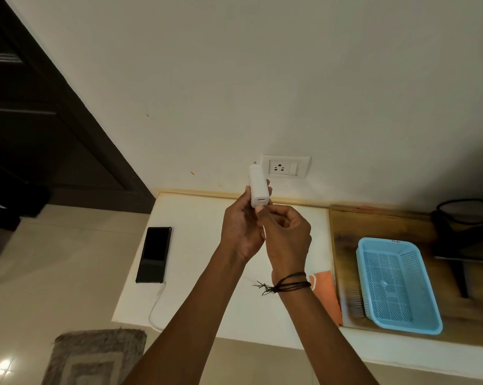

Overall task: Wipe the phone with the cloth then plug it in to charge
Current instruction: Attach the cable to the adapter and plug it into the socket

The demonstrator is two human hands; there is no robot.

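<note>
A black phone (153, 254) lies face up at the left end of the white counter (196, 218), with a white cable (155, 304) plugged into its near end and looping off the counter's front edge. My left hand (241, 232) holds a white charger adapter (258, 187) upright, prongs up, its USB ports facing me. My right hand (286, 237) is pinched just below those ports, fingers closed on what looks like the cable's other end, mostly hidden. An orange cloth (328, 293) lies on the counter right of my right forearm. A wall socket (286, 166) sits just up and right of the adapter.
A light blue perforated plastic basket (398, 284) stands on a wooden board (379, 226) at the right. Dark equipment with black cables (468, 232) is at the far right. A dark door (40, 107) is at the left and a grey mat (96, 357) lies on the floor.
</note>
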